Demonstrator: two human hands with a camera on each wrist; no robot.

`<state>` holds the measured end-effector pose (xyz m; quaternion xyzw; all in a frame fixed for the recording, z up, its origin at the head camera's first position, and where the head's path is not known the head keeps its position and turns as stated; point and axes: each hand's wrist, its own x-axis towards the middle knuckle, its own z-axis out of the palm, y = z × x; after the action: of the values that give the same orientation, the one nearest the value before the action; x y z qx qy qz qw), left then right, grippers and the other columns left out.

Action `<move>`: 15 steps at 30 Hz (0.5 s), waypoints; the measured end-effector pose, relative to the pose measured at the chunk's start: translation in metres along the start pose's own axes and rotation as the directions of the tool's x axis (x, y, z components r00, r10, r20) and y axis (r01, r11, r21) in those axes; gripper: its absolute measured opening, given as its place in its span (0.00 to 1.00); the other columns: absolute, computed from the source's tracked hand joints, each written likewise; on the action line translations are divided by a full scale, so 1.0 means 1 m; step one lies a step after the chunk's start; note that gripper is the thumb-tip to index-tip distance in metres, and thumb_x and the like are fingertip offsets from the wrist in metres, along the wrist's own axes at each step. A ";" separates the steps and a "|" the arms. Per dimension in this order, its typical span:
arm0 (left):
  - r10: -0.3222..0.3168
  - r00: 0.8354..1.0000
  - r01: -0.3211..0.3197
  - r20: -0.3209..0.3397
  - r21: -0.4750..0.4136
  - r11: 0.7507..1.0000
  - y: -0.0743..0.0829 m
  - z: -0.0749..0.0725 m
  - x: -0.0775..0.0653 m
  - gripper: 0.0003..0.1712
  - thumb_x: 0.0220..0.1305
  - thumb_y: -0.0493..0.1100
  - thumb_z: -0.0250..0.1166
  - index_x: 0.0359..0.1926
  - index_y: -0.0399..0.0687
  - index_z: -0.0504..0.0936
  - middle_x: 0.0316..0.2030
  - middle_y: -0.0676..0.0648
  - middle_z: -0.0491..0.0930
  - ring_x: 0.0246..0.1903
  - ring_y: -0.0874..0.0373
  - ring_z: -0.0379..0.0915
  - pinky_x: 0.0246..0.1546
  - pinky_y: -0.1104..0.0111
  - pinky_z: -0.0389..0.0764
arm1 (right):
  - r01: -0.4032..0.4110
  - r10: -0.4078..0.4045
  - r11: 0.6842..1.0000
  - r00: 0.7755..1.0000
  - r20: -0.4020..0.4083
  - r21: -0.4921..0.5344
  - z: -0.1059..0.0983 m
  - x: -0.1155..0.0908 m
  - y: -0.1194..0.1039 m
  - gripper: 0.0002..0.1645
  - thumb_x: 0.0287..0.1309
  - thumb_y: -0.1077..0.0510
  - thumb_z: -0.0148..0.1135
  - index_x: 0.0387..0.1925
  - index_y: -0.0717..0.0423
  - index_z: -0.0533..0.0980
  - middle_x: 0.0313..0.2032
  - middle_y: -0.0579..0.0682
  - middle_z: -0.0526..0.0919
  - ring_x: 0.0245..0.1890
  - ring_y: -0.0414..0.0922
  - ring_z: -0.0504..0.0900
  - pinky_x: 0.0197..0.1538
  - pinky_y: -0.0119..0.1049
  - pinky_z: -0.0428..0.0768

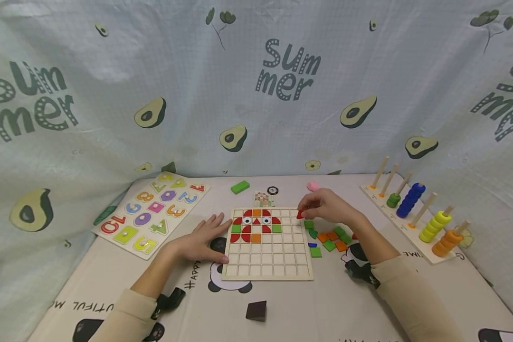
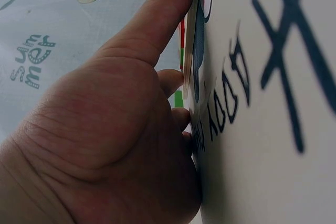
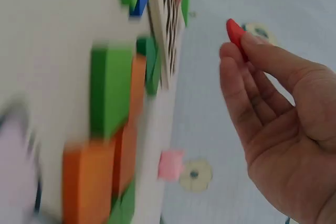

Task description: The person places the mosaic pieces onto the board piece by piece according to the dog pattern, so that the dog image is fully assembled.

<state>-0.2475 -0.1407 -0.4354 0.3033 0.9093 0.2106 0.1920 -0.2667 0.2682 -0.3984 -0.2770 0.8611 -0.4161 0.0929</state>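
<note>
A wooden grid board (image 1: 267, 270) lies in the middle of the table in the head view. Red, orange, green and white eye-marked tiles (image 1: 256, 221) fill part of its upper left. My left hand (image 1: 201, 240) rests at the board's left side, fingers spread, thumb touching the edge. In the left wrist view the thumb (image 2: 152, 19) lies against the board's side. Over the upper right corner, my right hand (image 1: 322, 206) pinches a small red tile (image 3: 238, 38) between thumb and fingertips. One side of that tile looks curved; the fingers hide part of it.
Loose green, orange and blue tiles (image 1: 330, 245) lie right of the board. A picture card (image 1: 261, 199), black ring (image 1: 272, 190), green block (image 1: 240, 187) and pink piece (image 1: 313, 186) sit behind it. A number puzzle (image 1: 126, 248) stands left, a peg stacker (image 1: 427, 254) right, a dark block (image 1: 256, 310) in front.
</note>
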 end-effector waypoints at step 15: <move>0.003 1.000 -0.003 -0.007 0.000 1.000 0.001 0.000 -0.001 0.62 0.48 0.71 0.67 0.76 0.59 0.46 0.76 0.46 0.34 0.74 0.46 0.23 0.71 0.48 0.31 | 0.019 -0.005 0.994 0.991 0.135 -0.106 0.064 0.050 -0.040 0.02 0.52 0.61 0.71 0.31 0.52 0.86 0.26 0.38 0.85 0.27 0.38 0.79 0.33 0.32 0.82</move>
<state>-0.2463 -0.1404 -0.4348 0.3038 0.9095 0.2121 0.1886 -0.2676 0.1777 -0.4052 -0.3140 0.8723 -0.3504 0.1331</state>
